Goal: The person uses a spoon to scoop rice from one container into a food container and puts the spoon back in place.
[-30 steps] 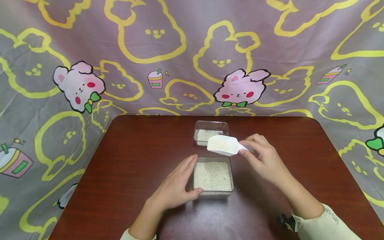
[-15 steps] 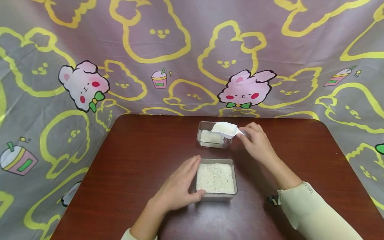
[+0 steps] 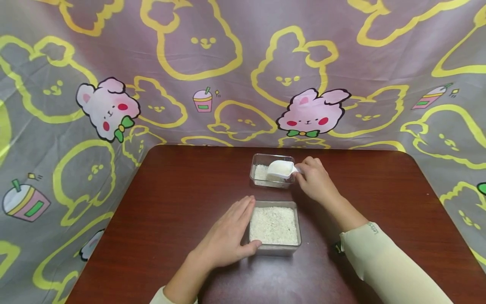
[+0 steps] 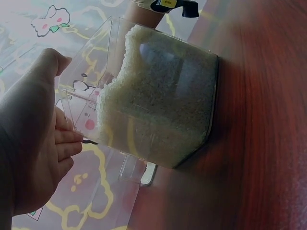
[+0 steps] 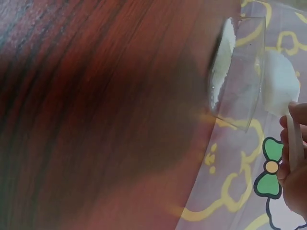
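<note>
Back container (image 3: 263, 160) behind front container (image 3: 277, 250) on table (image 3: 182, 202), grains (image 3: 274, 226) in both, scoop (image 3: 280, 168) above back one, left grip (image 3: 229, 232) at front one's left side

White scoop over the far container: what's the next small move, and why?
I'd probably tip the white scoop gently: the right hand holds it above the far container, the rice inside lies shallow, and the scoop seems loaded, though its contents look hazy.

The head view is evenly lit and fairly sharp, with pale glare on the table (image 3: 262, 282) at bottom centre. The left wrist view is dimmer, the left hand (image 4: 36, 129) dark against bright cloth (image 4: 91, 28). In the right wrist view, a broad shadow fills the middle; the upper-left grain looks soft, perhaps unfocused.
</note>
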A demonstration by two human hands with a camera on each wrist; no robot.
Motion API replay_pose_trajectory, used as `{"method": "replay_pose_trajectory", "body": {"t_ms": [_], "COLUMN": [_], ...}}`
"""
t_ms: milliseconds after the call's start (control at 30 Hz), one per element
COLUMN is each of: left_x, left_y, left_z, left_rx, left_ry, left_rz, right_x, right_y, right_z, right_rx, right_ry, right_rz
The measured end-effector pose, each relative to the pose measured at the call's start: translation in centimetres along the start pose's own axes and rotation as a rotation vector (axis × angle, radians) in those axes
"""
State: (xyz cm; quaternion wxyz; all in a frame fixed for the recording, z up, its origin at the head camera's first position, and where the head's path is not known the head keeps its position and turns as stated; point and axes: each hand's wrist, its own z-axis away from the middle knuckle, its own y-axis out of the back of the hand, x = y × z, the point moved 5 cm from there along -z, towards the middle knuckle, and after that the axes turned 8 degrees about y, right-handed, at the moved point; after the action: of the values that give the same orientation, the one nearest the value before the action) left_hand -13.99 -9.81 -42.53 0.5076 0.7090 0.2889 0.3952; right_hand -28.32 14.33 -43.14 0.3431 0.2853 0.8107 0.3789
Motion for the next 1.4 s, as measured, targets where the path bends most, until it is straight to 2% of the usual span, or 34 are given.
{"method": "replay_pose_trajectory", "body": {"t_ms": [367,700,867,1167,1400], "left_x": [-0.1,0.1,0.0,0.1,0.2], "left_y": [0.1,0.2,0.1,0.0,0.1], "left_z": [-0.1,-0.2,-0.2,-0.1,-0.1], "left_rx": [-0.034,-0.018,-0.014,-0.012,-0.019], "left_ry": [0.017,0.01,0.014,0.014,0.024], "left_rz": [-0.012,-0.033,-0.041,-0.058,-0.031], "right_x": [-1.3,-2.6,-3.0,-3.7,-3.3], "right_y": [0.3,0.5,0.6,0.9,1.3], "right_z": [-1.1,-1.4,-1.5,-1.3,-0.6], "right_rx": [-0.011,-0.019,-0.006,-0.004,0.014], "right_ry": [0.174,0.331,0.383,0.391,0.296], "right_rz": [0.21,0.421,0.479,0.513,0.44]}}
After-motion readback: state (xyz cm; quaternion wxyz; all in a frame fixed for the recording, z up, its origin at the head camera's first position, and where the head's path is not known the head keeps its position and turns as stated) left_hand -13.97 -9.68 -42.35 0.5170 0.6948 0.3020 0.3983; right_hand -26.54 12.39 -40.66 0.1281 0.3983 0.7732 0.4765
